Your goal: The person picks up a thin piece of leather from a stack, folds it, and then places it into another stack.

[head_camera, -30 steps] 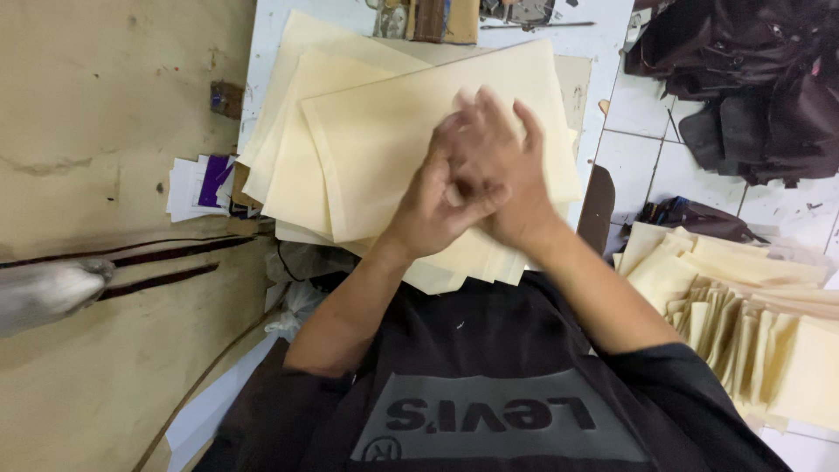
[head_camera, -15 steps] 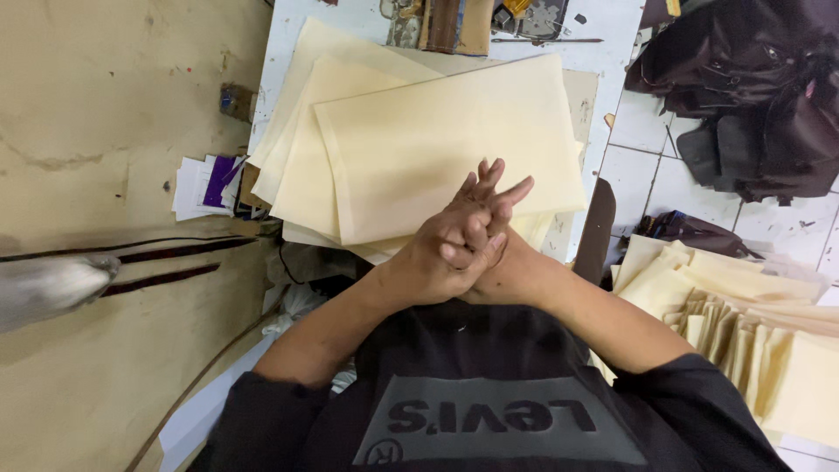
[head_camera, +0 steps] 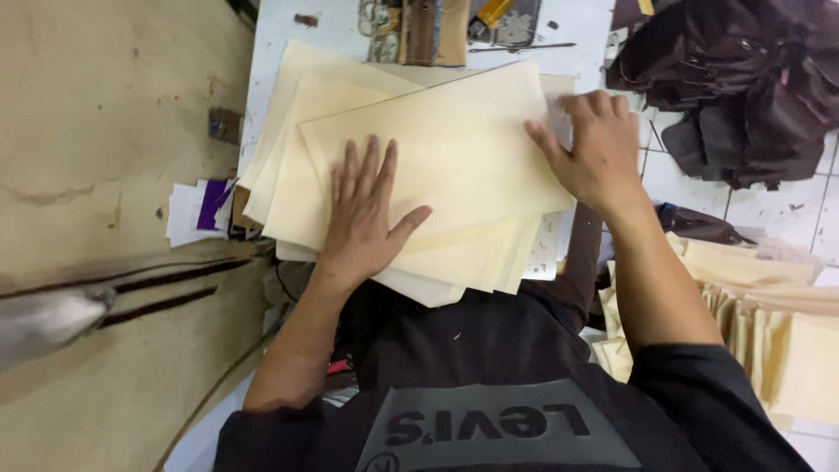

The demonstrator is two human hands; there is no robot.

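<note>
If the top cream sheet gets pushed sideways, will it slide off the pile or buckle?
The top cream sheet lies flat and smooth, so it probably slides easily; the pile beneath is already fanned out. It looks thin and likely floppy if lifted by one edge. The left hand lies flat on it; the right hand is at its edge.

Pale cream sheets (head_camera: 454, 166) fill the upper centre of the frame on a white table (head_camera: 266, 52). At upper right lies dark brown fabric (head_camera: 734, 79). A purple scrap (head_camera: 210, 204) shows at left. The shirt (head_camera: 489, 367) is black.
</note>
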